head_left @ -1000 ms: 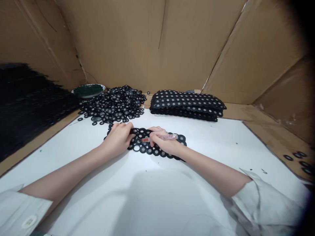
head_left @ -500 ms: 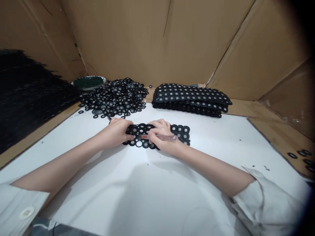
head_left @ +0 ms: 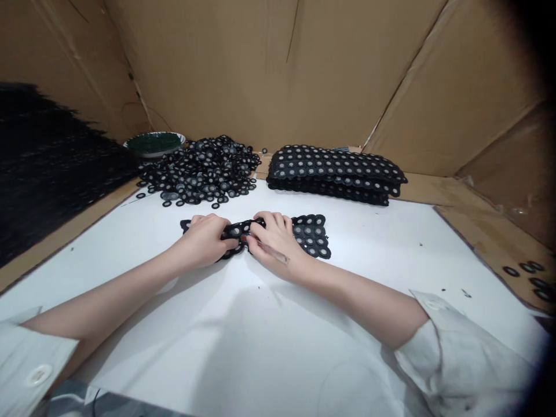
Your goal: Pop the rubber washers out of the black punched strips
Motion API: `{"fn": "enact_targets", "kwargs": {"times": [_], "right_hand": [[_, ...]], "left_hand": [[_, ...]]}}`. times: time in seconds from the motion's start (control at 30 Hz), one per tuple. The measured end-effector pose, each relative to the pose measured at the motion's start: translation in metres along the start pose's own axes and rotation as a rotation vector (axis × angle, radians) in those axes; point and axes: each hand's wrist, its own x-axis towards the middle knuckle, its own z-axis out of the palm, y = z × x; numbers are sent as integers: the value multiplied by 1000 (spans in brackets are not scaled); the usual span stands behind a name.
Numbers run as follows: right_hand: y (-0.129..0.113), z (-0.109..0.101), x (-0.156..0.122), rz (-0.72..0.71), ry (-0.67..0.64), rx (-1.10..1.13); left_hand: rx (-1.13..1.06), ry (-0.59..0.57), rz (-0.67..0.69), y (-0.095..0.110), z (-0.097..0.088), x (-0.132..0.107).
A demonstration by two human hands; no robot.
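A strip of joined black rings with pale centres [head_left: 310, 231] lies across the white tabletop in front of me. My left hand [head_left: 206, 237] is closed on its left part, thumb on the near side and fingers over the far edge. Close beside it, my right hand [head_left: 278, 243] grips the strip's middle, which bunches up between the two hands. A slim, clear pinkish pen-like tool [head_left: 278, 253] lies in my right hand under the thumb. Its tip is hidden among the rings and fingers. To the right of that hand, the strip lies flat.
A heap of loose black rings [head_left: 204, 171] sits at the back left, by a dish of dark green stuff [head_left: 154, 145]. Folded ring sheets [head_left: 334, 165] are stacked at the back. Several rings [head_left: 538, 284] lie on cardboard at right. Cardboard walls [head_left: 243, 69] enclose the table.
My right hand has moved left, closer to my left hand, and the tool has shifted with it. The strip's middle is now more bunched, and its left end shows beyond my left hand.
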Motion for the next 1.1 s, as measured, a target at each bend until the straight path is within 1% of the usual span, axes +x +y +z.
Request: {"fn": "enact_targets", "kwargs": {"times": [0.1, 0.27, 0.37, 0.47, 0.53, 0.67, 0.7, 0.77, 0.83, 0.93, 1.03, 1.1], "right_hand": [[2, -6, 4, 18, -43, 60], [11, -15, 11, 121, -184, 332], [16, -17, 11, 177, -219, 437], [16, -18, 8, 187, -233, 492], [15, -18, 6, 181, -219, 487], [11, -16, 3, 163, -195, 450], [11, -16, 3, 160, -193, 452], [10, -16, 3, 164, -193, 453], [10, -16, 3, 170, -195, 447], [10, -16, 2, 166, -199, 445], [9, -16, 2, 162, -205, 449], [8, -16, 1, 160, -194, 445]], "left_hand": [[17, 5, 57, -2, -2, -1], [132, 144, 214, -12, 0, 5], [161, 154, 269, -15, 4, 9], [175, 148, 292, -16, 3, 11], [146, 109, 275, -17, -1, 12], [24, -112, 248, -18, -12, 9], [-1, -147, 251, -18, -14, 7], [-38, -155, 242, -19, -16, 5], [-59, -145, 204, -20, -16, 5], [-81, -175, 159, -20, -14, 7], [-100, -212, 156, -20, -13, 8], [-93, -213, 155, -18, -14, 7]]}}
